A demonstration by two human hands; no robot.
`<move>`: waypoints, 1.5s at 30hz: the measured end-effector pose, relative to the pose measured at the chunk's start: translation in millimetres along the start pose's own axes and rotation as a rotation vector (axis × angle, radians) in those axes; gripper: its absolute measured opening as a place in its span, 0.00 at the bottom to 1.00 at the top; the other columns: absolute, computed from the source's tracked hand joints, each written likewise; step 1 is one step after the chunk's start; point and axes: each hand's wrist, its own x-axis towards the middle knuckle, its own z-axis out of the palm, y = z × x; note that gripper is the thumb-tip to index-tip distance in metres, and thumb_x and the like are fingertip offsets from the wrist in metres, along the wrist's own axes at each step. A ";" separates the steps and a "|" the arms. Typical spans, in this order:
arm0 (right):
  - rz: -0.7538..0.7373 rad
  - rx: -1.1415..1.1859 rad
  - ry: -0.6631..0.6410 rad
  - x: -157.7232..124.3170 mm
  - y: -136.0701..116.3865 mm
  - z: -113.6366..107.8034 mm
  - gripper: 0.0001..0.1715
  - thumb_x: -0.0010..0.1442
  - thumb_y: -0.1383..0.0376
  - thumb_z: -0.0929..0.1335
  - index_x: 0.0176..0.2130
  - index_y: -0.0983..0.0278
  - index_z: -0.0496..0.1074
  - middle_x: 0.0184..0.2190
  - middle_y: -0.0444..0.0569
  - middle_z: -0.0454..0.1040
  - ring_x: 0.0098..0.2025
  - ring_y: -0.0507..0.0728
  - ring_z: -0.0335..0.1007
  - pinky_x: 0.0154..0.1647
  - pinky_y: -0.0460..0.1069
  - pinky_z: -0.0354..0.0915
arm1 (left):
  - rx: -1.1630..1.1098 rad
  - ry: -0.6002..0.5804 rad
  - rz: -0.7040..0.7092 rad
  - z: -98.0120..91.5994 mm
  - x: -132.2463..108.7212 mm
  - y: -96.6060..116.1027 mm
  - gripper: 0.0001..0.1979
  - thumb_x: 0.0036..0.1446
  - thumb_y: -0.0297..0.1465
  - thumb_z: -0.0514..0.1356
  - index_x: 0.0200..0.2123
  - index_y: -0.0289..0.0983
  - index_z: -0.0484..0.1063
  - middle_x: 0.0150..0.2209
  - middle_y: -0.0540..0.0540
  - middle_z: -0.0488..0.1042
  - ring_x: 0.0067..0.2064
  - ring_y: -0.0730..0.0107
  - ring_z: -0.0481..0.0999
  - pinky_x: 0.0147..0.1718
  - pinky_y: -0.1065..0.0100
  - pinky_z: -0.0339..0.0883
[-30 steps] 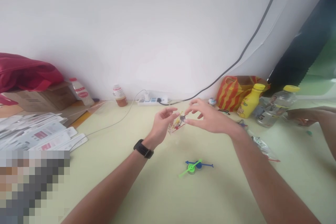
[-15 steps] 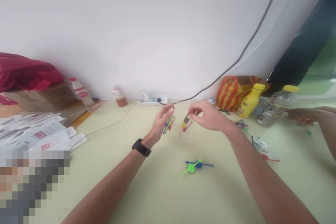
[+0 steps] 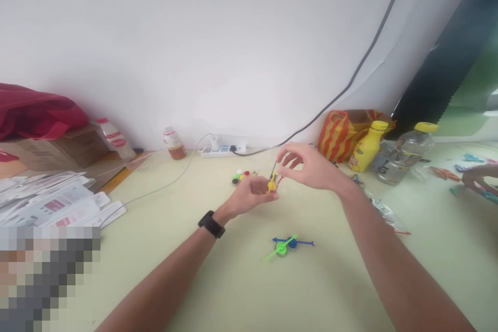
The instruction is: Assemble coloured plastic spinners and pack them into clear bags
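My left hand (image 3: 251,194), a black watch on its wrist, curls around a small cluster of plastic arrow spinners. A yellow spinner (image 3: 271,185) shows between thumb and fingers, beside a black arrow (image 3: 273,170) and a red arrow (image 3: 280,181). Over the cluster, my right hand (image 3: 305,166) pinches its upper end with thumb and fingertips; any clear plastic around it is too faint to make out. Nearer to me on the table lie a bright green arrow spinner (image 3: 280,247) and a blue arrow spinner (image 3: 292,242), overlapping. Small round coloured pieces (image 3: 238,176) sit behind my left hand.
A power strip (image 3: 221,150) and a drink bottle (image 3: 174,143) stand along the wall. Papers (image 3: 58,202) and a cardboard box (image 3: 64,150) are left. Right are a striped bag (image 3: 336,135), a yellow bottle (image 3: 368,148), a clear bottle (image 3: 406,153) and another person's hand (image 3: 476,179).
My left hand has moved right and closed around the spinners hanging from my right hand. The round pieces behind it have come into view. The other person's hand has shifted right.
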 end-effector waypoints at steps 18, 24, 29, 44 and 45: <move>-0.087 -0.071 0.204 -1.2 -2.8 -14.2 0.03 0.62 0.67 0.69 0.34 0.61 0.74 0.33 0.46 0.80 0.37 0.57 0.75 0.39 0.51 0.69 | 0.016 0.183 -0.055 -0.9 1.5 -9.8 0.45 0.50 0.41 0.76 0.69 0.45 0.63 0.67 0.34 0.66 0.65 0.46 0.68 0.63 0.43 0.60; -0.135 -0.179 0.176 -2.5 -14.3 -10.8 0.04 0.61 0.68 0.68 0.34 0.60 0.73 0.34 0.46 0.80 0.38 0.58 0.75 0.38 0.50 0.65 | -0.009 0.150 -0.001 -0.8 1.1 -7.5 0.45 0.52 0.38 0.75 0.69 0.47 0.60 0.67 0.37 0.67 0.67 0.49 0.66 0.65 0.46 0.57; -0.106 -0.199 0.151 -3.1 -17.1 -9.1 0.04 0.60 0.68 0.68 0.33 0.60 0.74 0.33 0.46 0.80 0.38 0.59 0.75 0.36 0.51 0.64 | -0.092 0.072 0.033 0.8 -0.2 0.4 0.40 0.54 0.37 0.74 0.67 0.45 0.63 0.62 0.37 0.71 0.62 0.51 0.73 0.62 0.49 0.62; -0.185 -0.291 0.331 1.4 -4.2 0.5 0.03 0.61 0.64 0.71 0.39 0.59 0.76 0.46 0.52 0.73 0.50 0.64 0.70 0.53 0.58 0.66 | -0.143 -0.013 -0.052 10.3 0.6 -7.6 0.19 0.55 0.40 0.73 0.43 0.34 0.76 0.37 0.43 0.77 0.39 0.65 0.79 0.40 0.63 0.72; -0.192 -0.335 0.353 0.8 -5.7 1.7 0.04 0.61 0.64 0.71 0.40 0.59 0.76 0.47 0.53 0.72 0.51 0.64 0.69 0.53 0.59 0.66 | -0.125 -0.023 -0.062 10.8 0.6 -8.1 0.18 0.56 0.41 0.72 0.43 0.34 0.76 0.37 0.43 0.77 0.38 0.65 0.79 0.38 0.64 0.72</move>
